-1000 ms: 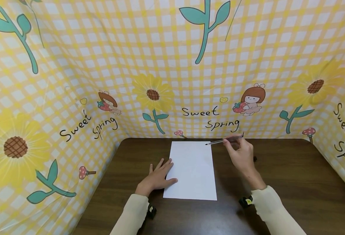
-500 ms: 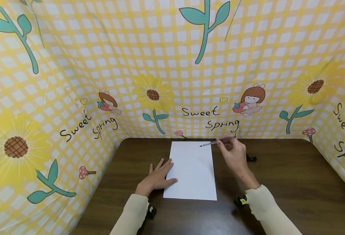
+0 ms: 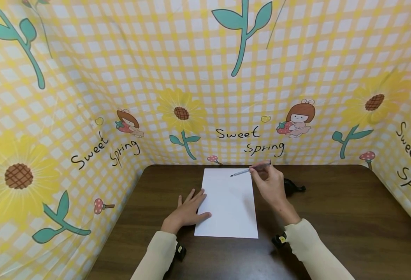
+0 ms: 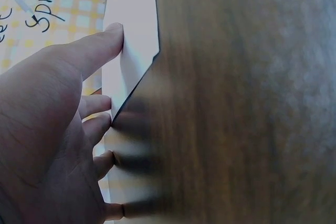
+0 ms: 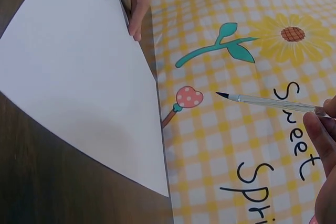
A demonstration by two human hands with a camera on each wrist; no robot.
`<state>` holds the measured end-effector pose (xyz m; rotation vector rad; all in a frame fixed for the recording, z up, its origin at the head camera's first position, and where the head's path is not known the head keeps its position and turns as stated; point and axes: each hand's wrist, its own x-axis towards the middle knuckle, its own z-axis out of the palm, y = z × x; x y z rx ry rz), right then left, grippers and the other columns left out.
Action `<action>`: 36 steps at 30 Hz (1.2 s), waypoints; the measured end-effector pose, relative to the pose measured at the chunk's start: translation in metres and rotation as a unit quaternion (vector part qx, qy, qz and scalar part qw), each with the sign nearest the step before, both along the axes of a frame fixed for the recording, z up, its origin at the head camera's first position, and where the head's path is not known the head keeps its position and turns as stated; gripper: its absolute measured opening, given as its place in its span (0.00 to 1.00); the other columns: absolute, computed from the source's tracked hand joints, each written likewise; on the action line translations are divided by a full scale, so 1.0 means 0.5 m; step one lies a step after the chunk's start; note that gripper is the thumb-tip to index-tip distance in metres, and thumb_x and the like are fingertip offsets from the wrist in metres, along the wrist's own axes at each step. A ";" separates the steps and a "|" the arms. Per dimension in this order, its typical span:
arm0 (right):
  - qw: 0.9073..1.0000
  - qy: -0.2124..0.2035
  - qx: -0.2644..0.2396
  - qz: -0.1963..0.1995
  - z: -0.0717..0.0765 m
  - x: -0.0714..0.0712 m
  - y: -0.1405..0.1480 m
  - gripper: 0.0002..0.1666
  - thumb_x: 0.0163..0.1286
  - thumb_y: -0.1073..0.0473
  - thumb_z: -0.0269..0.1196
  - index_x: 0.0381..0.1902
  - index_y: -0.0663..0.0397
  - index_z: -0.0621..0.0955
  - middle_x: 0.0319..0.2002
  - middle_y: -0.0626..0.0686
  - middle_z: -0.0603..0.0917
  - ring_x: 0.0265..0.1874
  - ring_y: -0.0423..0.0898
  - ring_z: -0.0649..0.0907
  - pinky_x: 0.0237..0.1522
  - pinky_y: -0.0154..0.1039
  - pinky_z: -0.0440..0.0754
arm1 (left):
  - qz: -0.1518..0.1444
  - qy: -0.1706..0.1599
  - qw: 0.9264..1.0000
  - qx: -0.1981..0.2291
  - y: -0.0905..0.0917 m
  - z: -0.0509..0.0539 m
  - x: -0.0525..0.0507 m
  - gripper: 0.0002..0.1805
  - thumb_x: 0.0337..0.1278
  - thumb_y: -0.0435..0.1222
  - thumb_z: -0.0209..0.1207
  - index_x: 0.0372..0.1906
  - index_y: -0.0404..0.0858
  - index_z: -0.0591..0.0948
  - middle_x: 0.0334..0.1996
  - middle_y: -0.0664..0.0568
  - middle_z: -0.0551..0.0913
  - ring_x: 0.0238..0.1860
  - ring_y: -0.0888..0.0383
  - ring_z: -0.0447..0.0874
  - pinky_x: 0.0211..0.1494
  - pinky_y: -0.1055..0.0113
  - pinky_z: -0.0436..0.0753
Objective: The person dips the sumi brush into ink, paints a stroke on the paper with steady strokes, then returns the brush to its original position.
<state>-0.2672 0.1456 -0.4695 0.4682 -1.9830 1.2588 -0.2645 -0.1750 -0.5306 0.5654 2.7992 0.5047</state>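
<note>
A sheet of white paper (image 3: 230, 204) lies upright on the dark wooden table. My left hand (image 3: 188, 212) rests flat with spread fingers on the paper's left edge, its thumb on the sheet; the left wrist view shows the same thumb (image 4: 102, 48) on the paper. My right hand (image 3: 270, 186) pinches a slim pen (image 5: 273, 102) with a clear barrel and a dark pointed tip, between thumb and fingers. The pen reaches left over the upper part of the paper. In the head view I cannot tell whether its tip touches the sheet; the right wrist view shows only part of this hand.
A black object (image 3: 291, 188) sits on the table (image 3: 338, 217) behind my right hand, partly hidden by it. A yellow checked cloth (image 3: 205, 85) with sunflowers and lettering hangs around the table's back and sides. Small black devices are strapped at both wrists.
My right hand has moved left and slightly down with the pen, whose tip now lies farther over the paper. More of the black object shows behind it. The left hand has stayed put.
</note>
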 end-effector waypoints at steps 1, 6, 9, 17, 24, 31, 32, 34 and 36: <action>1.000 -0.002 0.001 0.002 -0.001 -0.001 -0.003 0.06 0.72 0.68 0.71 0.44 0.61 0.85 0.39 0.56 0.92 0.35 0.52 0.92 0.41 0.18 0.82 | 0.000 0.002 1.000 0.001 0.000 0.000 0.000 0.47 0.72 0.63 0.59 0.86 0.45 0.60 0.88 0.51 0.52 0.89 0.40 0.41 0.81 0.22 0.37; 1.000 -0.004 -0.001 0.009 -0.005 -0.003 -0.016 0.07 0.72 0.67 0.71 0.44 0.60 0.84 0.40 0.54 0.92 0.35 0.51 0.92 0.41 0.18 0.82 | 0.002 0.002 1.000 -0.002 0.000 -0.002 -0.001 0.47 0.72 0.63 0.59 0.86 0.45 0.60 0.88 0.52 0.52 0.89 0.41 0.41 0.81 0.22 0.37; 1.000 -0.005 -0.007 0.016 -0.006 -0.004 -0.023 0.07 0.71 0.67 0.72 0.44 0.60 0.84 0.40 0.55 0.92 0.36 0.52 0.92 0.41 0.18 0.82 | 0.003 0.003 1.000 -0.001 0.000 -0.003 -0.003 0.48 0.72 0.63 0.59 0.86 0.45 0.60 0.88 0.51 0.52 0.89 0.41 0.42 0.81 0.22 0.37; 1.000 -0.010 -0.002 0.010 -0.013 -0.005 -0.040 0.07 0.71 0.67 0.72 0.44 0.58 0.85 0.39 0.53 0.92 0.33 0.50 0.92 0.36 0.28 0.87 | 0.000 0.000 1.000 0.000 0.000 -0.002 0.000 0.47 0.73 0.62 0.59 0.86 0.45 0.60 0.88 0.51 0.52 0.89 0.40 0.41 0.81 0.22 0.36; 1.000 -0.016 -0.014 0.017 -0.016 -0.008 -0.052 0.07 0.71 0.66 0.72 0.44 0.60 0.84 0.39 0.55 0.92 0.35 0.52 0.93 0.36 0.20 0.83 | 0.001 0.002 1.000 -0.003 0.000 -0.002 -0.004 0.47 0.72 0.62 0.59 0.86 0.46 0.60 0.88 0.51 0.52 0.89 0.40 0.41 0.81 0.22 0.37; 1.000 -0.019 -0.012 0.018 -0.023 -0.009 -0.065 0.07 0.71 0.67 0.72 0.44 0.59 0.84 0.40 0.54 0.92 0.38 0.51 0.93 0.32 0.26 0.82 | 0.005 -0.001 1.000 -0.007 0.001 -0.006 -0.005 0.47 0.72 0.63 0.59 0.86 0.47 0.60 0.88 0.52 0.52 0.89 0.41 0.40 0.81 0.23 0.36; 0.999 -0.024 -0.012 0.019 -0.024 -0.010 -0.067 0.08 0.71 0.67 0.72 0.44 0.59 0.84 0.40 0.54 0.92 0.39 0.51 0.93 0.33 0.26 0.83 | 0.006 0.000 1.000 -0.007 0.002 -0.006 -0.005 0.47 0.72 0.62 0.59 0.86 0.47 0.60 0.88 0.52 0.52 0.89 0.41 0.40 0.81 0.23 0.36; 0.999 -0.032 -0.017 0.028 -0.025 -0.010 -0.071 0.07 0.71 0.67 0.72 0.45 0.59 0.84 0.41 0.54 0.91 0.40 0.50 0.93 0.37 0.26 0.86 | 0.006 -0.001 1.000 -0.007 0.001 -0.006 -0.005 0.47 0.72 0.62 0.59 0.86 0.47 0.60 0.88 0.52 0.52 0.89 0.41 0.40 0.81 0.23 0.35; 0.998 -0.037 -0.021 0.035 -0.027 -0.010 -0.076 0.07 0.72 0.67 0.71 0.45 0.60 0.84 0.41 0.54 0.91 0.40 0.50 0.93 0.41 0.29 0.89 | 0.006 0.000 1.000 -0.005 0.000 -0.007 -0.005 0.47 0.72 0.61 0.60 0.86 0.46 0.60 0.88 0.52 0.52 0.89 0.40 0.40 0.81 0.22 0.35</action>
